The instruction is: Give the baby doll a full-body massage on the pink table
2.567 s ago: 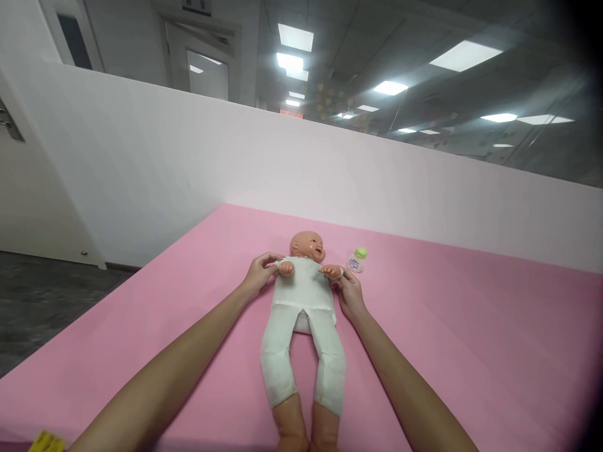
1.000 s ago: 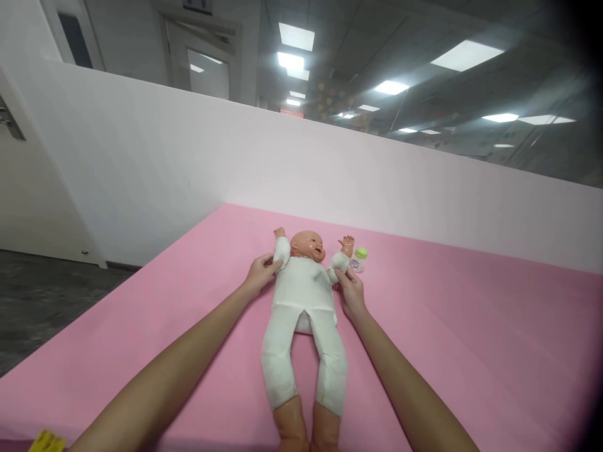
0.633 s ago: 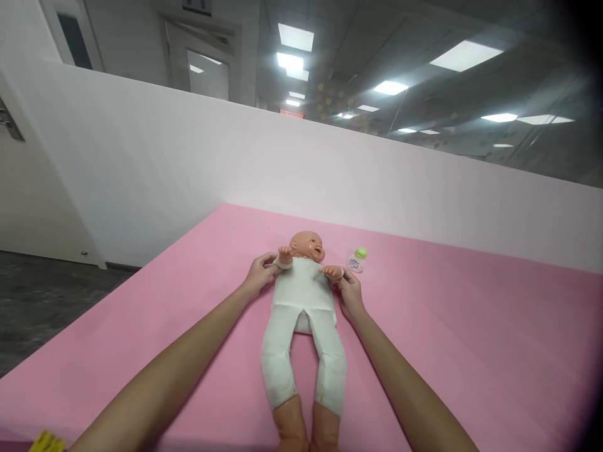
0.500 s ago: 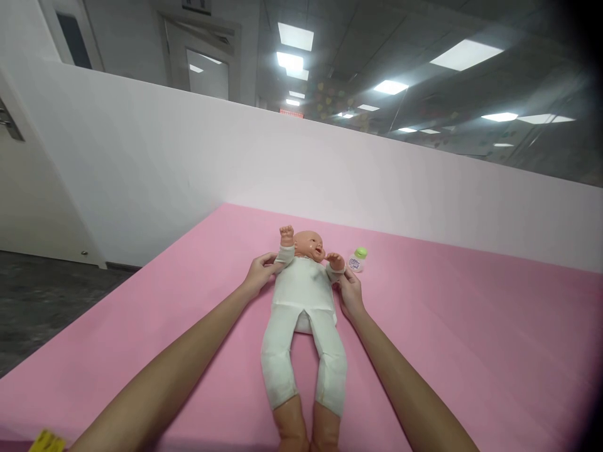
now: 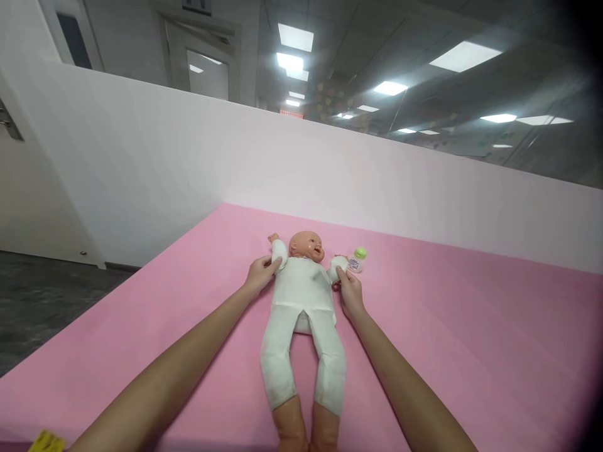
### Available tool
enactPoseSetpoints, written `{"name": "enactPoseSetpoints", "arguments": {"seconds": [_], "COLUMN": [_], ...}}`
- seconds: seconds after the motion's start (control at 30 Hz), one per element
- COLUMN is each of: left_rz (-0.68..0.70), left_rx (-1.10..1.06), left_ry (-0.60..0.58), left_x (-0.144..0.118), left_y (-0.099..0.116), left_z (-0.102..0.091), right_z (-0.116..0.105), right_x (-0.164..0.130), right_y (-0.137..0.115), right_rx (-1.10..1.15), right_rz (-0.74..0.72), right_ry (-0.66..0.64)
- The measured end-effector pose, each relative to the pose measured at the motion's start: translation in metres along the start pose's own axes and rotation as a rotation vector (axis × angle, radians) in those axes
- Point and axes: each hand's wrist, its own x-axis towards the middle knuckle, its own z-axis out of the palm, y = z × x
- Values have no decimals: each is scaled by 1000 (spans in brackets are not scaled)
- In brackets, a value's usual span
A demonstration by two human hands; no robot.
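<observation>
Support surface: pink padded mat (image 5: 447, 326), matte, reaching to a white partition wall at the far edge. Lying directly on it: baby doll (image 5: 304, 314) in a white suit, on its back, head at the far end, centre; small bottle (image 5: 357, 260) with a green cap, just right of the doll's head; yellow tag (image 5: 46, 441) at the near left corner.

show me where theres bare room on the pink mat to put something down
Bare pink mat lies right of the right hand, past the small bottle, and left of the left hand. It is crowded around the doll, where both hands grip its arms.
</observation>
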Motion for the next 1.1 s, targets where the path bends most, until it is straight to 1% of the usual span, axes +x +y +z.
{"name": "enactPoseSetpoints", "arguments": {"seconds": [0.13, 0.3, 0.47, 0.57, 0.67, 0.77, 0.93, 1.0, 1.1], "left_rz": [-1, -7, 61, 36, 0, -20, -52, -17, 12], "left_rx": [-4, -42, -97, -125, -153, -188, -236, -235, -245], "left_ry": [6, 8, -43, -89, -91, -80, -139, -108, -31], "left_x": [-1, -4, -5, -5, -5, -6, -6, -4, -1], "left_y": [3, 9, 15, 14, 13, 14, 13, 11, 8], "left_z": [0, 1, 0, 0, 0, 1, 1, 1, 0], "right_z": [-1, 0, 1, 0, 0, 0, 0, 0, 1], "right_x": [1, -1, -1, 1, 1, 1, -1, -1, -1], "right_y": [1, 0, -1, 2, 5, 6, 5, 4, 2], "right_rx": [1, 53, 116, 135, 126, 113, 96, 90, 99], "right_rz": [-3, -1, -18, -46, -52, -31, -50, -58, -52], "right_ry": [-1, -11, -22, -51, -103, -113, -136, -136, -120]}}
